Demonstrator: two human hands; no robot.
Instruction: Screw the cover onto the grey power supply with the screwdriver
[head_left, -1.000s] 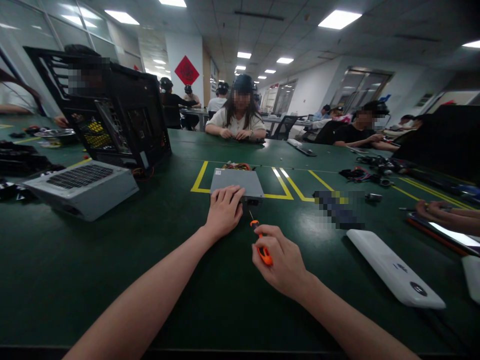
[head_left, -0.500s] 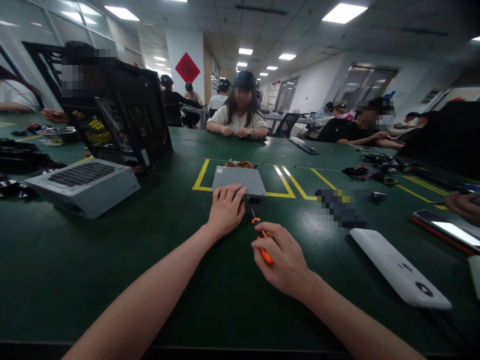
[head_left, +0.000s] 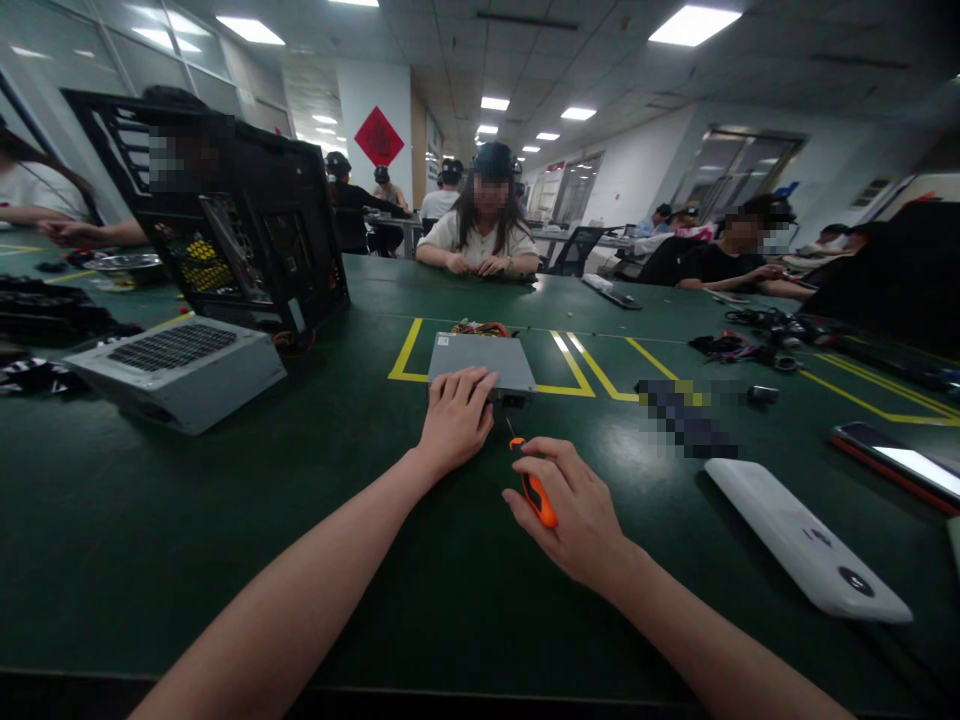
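Observation:
A grey computer power supply (head_left: 484,355) lies flat on the green table, its socket side facing me and coloured wires at its far side. My left hand (head_left: 456,418) grips its near left edge, with fingers over the top and thumb down by the near face. In front of the unit, an orange and black screwdriver (head_left: 538,500) sits in my right hand (head_left: 571,505). The fingers rest loosely round its handle, with the thumb somewhat apart. The shaft points up towards the near face; whether its tip touches a screw I cannot tell.
At left stand a second power supply (head_left: 184,370) and a black computer case (head_left: 259,220). A white power bank (head_left: 810,540) and a phone (head_left: 900,460) lie at right, with cables (head_left: 739,345) beyond. Yellow tape (head_left: 570,345) marks the table. A person (head_left: 484,225) sits opposite.
My right hand has loosened round the screwdriver, and the thumb has moved away from the handle. The handle has shifted slightly right. The left hand stays on the power supply.

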